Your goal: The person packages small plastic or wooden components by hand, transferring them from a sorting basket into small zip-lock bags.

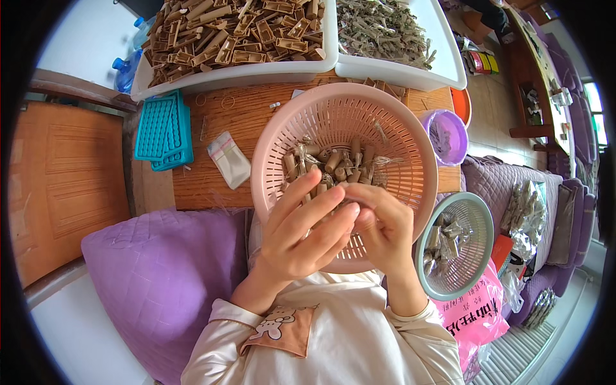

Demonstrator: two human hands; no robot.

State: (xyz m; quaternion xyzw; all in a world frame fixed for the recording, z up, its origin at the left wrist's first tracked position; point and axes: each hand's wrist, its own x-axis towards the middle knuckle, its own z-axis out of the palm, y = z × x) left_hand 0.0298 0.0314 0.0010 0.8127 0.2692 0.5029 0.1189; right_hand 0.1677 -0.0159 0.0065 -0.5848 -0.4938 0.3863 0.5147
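Both hands meet above a pink slotted plastic basket (269, 141) in front of me. My left hand (301, 234) has its fingers stretched out and apart, tips close to the right hand's fingers; its thumb is hidden. My right hand (387, 224) is closed in a pinch, index finger and thumb bent towards the left fingertips. Whatever lies between the fingers is too hidden to name. Below the hands, the basket holds several small brown tube-shaped pieces (333, 160), some with thin clear plastic strands (385, 162) sticking out. My hands cover part of the pile.
Behind stand white bins with brown plastic shells (237, 38) and grey-clear small parts (385, 35). Teal trays (163, 131) and a small plastic bag (229, 160) lie left. To the right are a purple tub (457, 135), a grey-green basket (486, 240) and a pink bag (471, 314).
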